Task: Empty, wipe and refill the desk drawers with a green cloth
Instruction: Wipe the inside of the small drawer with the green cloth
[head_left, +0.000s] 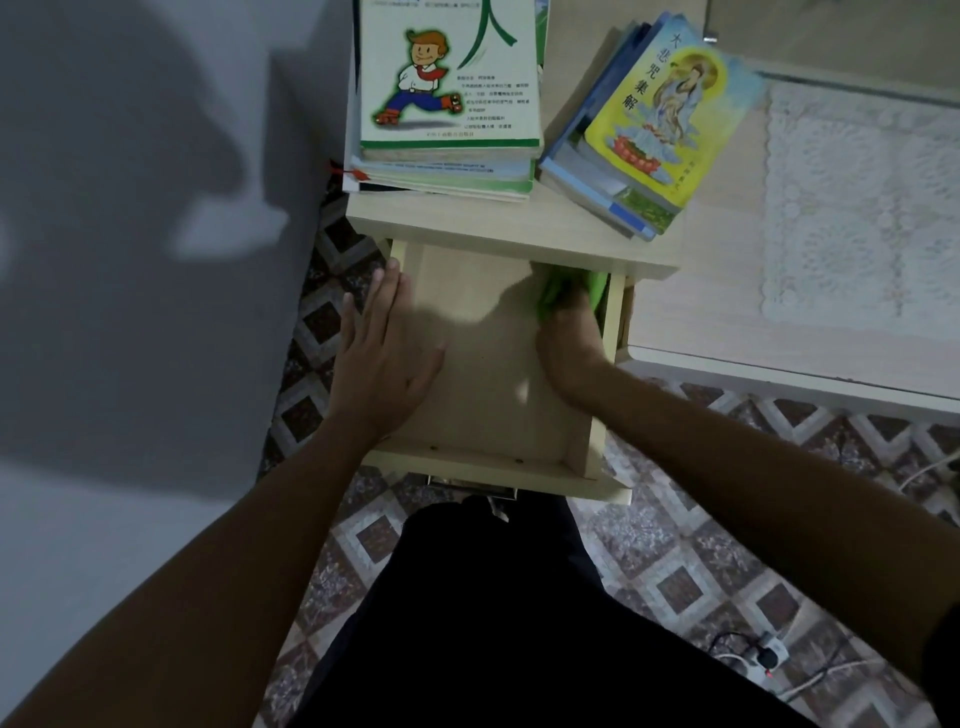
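left hand (385, 347) flat along drawer (483, 457) edge, right hand (569, 345) on green cloth (563, 286)

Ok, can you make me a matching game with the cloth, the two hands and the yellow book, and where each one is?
Things:
1. green cloth
2. left hand
3. right hand
4. yellow book

Places:
A. on top of a book pile on the desk
B. flat on the left side of the open drawer
C. in the drawer's far right corner
D. pressing on the cloth

Pairs: 1-C, 2-B, 3-D, 4-A
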